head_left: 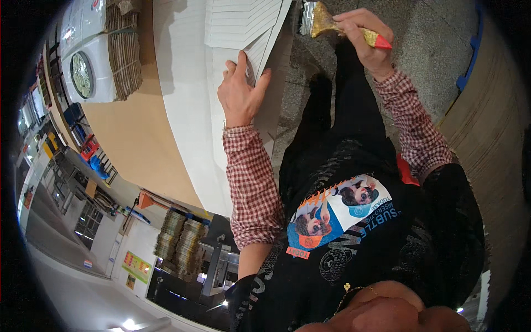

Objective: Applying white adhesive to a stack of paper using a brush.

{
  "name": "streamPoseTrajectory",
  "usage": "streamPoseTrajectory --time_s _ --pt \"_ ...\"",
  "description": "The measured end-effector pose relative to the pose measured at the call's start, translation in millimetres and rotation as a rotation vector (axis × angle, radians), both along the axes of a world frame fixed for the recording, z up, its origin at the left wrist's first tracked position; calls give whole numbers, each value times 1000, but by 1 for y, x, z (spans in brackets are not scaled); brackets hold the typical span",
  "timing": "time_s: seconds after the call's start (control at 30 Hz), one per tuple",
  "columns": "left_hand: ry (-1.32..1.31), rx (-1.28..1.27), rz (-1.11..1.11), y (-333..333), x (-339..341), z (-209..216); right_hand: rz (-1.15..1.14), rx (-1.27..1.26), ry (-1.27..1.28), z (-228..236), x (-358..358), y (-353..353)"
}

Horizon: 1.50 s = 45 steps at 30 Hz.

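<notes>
**Brush in one hand, white sheets under the other**

The fingers of the right hand (pixel 362 36), at the top right of the frame, were closed around the yellow wooden handle of a wide flat paintbrush with a red tip and a metal ferrule (pixel 332 25). The grip sat on the rear half of the handle, with the bristle end pointing toward the top centre. The brush looked light and stiff, easy to steer from there.

The left hand (pixel 240 88), at the upper centre, lay flat with fingers spread, pressing on the fanned stack of thin white sheets (pixel 243 22). These sheets looked light and flexible, and probably slid easily, so they were better held down near the edge.

Under them was a long white board (pixel 188 110) on a brown table top (pixel 133 127).
</notes>
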State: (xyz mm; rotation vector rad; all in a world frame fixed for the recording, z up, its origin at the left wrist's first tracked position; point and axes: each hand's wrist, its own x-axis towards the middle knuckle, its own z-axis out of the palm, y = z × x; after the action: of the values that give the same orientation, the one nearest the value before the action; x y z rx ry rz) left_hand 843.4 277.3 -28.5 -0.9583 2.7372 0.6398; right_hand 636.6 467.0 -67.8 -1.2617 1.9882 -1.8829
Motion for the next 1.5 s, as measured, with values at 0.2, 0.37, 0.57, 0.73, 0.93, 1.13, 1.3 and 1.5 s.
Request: streamPoseTrajectory --time_s 0.2,0.37,0.57,0.73,0.93,1.13,1.3,1.5 --pt "8 -51 -17 0 -2 -4 49 61 -105 -1 19 11" --pt "-28 -81 -31 3 -9 -10 -47 35 -2 3 7 1" --pt "-34 -220 -1 18 -10 -26 17 60 -103 -7 36 20" --pt "104 -392 181 54 12 -78 -61 79 -246 -1 43 36" --pt "-80 -348 116 48 44 -55 -33 39 -175 -19 40 35" --pt "-128 -118 41 20 38 -27 8 -44 13 -11 21 12" --pt "-33 -83 -12 11 33 -21 -5 -25 53 -26 37 9" --pt "-22 -65 -22 10 24 -16 8 -14 -8 -12 49 24"
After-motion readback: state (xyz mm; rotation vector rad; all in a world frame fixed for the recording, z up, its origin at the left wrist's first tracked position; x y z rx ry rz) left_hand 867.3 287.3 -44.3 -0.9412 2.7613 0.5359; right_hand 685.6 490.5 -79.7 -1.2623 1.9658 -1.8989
